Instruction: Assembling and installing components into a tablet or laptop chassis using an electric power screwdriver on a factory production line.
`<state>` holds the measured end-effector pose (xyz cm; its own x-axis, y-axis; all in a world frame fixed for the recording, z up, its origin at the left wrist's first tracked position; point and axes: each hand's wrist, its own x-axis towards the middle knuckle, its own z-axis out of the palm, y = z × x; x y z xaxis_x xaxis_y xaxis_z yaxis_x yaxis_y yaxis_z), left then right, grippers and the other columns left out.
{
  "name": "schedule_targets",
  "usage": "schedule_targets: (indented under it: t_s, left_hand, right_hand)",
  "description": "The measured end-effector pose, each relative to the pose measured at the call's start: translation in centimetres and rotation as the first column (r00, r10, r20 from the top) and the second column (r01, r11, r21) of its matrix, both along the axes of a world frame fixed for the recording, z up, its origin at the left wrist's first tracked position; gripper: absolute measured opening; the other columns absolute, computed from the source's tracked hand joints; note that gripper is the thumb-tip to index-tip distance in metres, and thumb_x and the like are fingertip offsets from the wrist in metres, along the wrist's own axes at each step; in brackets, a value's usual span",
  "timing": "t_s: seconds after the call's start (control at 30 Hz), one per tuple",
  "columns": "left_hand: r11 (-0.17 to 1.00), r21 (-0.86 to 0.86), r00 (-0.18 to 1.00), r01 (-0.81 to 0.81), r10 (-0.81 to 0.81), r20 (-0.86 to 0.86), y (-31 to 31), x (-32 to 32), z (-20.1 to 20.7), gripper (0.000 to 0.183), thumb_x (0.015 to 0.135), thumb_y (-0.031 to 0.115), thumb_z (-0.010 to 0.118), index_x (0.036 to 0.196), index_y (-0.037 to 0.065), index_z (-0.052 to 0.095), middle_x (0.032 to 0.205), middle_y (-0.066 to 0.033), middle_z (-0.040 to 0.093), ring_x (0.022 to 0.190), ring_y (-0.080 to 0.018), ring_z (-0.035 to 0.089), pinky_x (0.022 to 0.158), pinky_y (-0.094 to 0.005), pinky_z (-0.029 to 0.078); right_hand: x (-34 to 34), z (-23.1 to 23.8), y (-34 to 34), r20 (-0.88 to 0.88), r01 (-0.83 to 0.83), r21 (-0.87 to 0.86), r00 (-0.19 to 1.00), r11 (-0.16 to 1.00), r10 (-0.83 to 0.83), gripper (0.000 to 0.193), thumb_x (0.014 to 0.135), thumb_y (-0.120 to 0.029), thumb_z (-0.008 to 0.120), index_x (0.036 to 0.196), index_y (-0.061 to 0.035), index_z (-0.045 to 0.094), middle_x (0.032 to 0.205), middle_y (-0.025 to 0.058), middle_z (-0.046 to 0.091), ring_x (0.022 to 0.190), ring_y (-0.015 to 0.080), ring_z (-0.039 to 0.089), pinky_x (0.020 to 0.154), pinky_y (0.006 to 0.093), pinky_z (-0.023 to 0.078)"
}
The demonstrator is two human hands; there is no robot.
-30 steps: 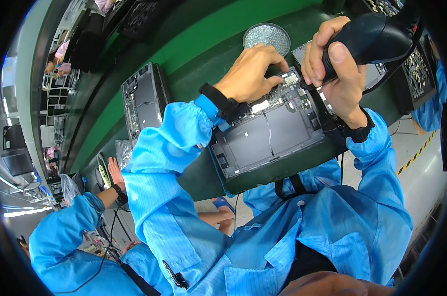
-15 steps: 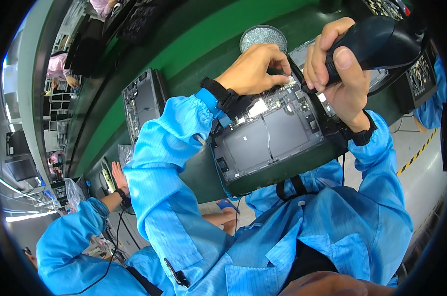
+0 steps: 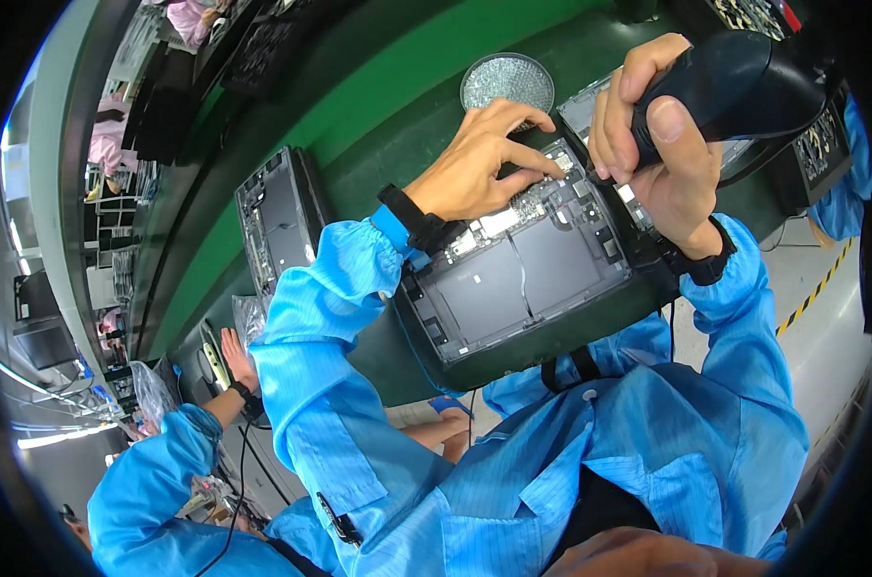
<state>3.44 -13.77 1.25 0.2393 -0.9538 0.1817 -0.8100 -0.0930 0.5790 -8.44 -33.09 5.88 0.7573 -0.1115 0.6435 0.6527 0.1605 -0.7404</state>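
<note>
An opened laptop base (image 3: 474, 298) lies on the green bench, its circuit board (image 3: 498, 226) exposed along the far side. Over that board is my left hand (image 3: 474, 163), fingers apart, the index fingertip touching the board's far right end. I see nothing held in it. My right hand (image 3: 681, 183) is wrapped around the narrow front of a bulky black electric screwdriver (image 3: 744, 87), whose lower end points at the base's right edge. The bit is hidden by the fingers. Behind the right hand, a second opened laptop base (image 3: 580, 108) is partly covered.
A round dish of small shiny parts (image 3: 506, 85) stands beyond my left hand. More opened laptop bases (image 3: 277, 226) are stacked at the left. A co-worker's hand (image 3: 236, 358) in a blue sleeve rests near the bench edge. A tray of parts (image 3: 816, 163) sits far right.
My left hand's fingers have spread from a closer curl, and the index finger now reaches down to the board. My right hand and the screwdriver have hardly moved. The view has shifted slightly.
</note>
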Motion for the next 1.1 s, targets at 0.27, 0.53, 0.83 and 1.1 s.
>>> schedule_targets:
  t_s: [0.27,0.53,0.83,1.1]
  left_hand:
    - [1.000,-0.015,0.996,-0.006,0.005,-0.093,-1.0,0.8,-1.2,0.018,0.081,0.014,0.080,0.093,0.027,0.085,0.133,-0.0057,0.055,0.131,-0.0306,0.042,0.113,-0.0493,0.029]
    - [0.999,0.037,0.991,0.014,-0.009,-0.131,-1.3,1.4,-1.7,0.018,0.078,0.017,0.082,0.091,0.029,0.084,0.135,-0.0061,0.050,0.129,-0.0317,0.038,0.114,-0.0501,0.026]
    - [0.997,0.075,0.987,-0.014,0.025,-0.156,-1.5,1.2,-1.6,0.017,0.076,0.020,0.081,0.089,0.030,0.084,0.132,-0.0053,0.050,0.128,-0.0309,0.038,0.114,-0.0487,0.024]
    - [0.996,0.083,0.984,-0.021,0.035,-0.172,-1.7,1.2,-2.1,0.018,0.074,0.019,0.080,0.088,0.030,0.085,0.132,-0.0054,0.051,0.128,-0.0312,0.038,0.115,-0.0486,0.024]
  right_hand:
    - [0.2,-0.2,0.6,-0.040,0.003,0.024,0.999,1.000,-0.002,0.035,0.105,-0.036,0.055,0.108,-0.0027,0.045,0.064,0.0050,0.048,0.051,0.0116,0.046,0.048,0.0272,0.043]
    - [0.0,-0.3,1.0,-0.060,-0.019,0.037,0.998,0.999,0.021,0.034,0.105,-0.035,0.055,0.108,-0.0027,0.045,0.064,0.0052,0.048,0.051,0.0116,0.046,0.049,0.0275,0.043]
    - [0.1,-0.6,1.3,-0.053,-0.062,0.051,0.996,0.997,0.065,0.032,0.106,-0.033,0.054,0.109,-0.0021,0.044,0.065,0.0061,0.048,0.051,0.0119,0.045,0.049,0.0277,0.043]
    - [0.5,-0.9,1.3,-0.039,-0.040,-0.026,0.998,0.999,0.039,0.031,0.106,-0.032,0.053,0.110,-0.0017,0.045,0.066,0.0062,0.049,0.052,0.0119,0.046,0.050,0.0273,0.043]
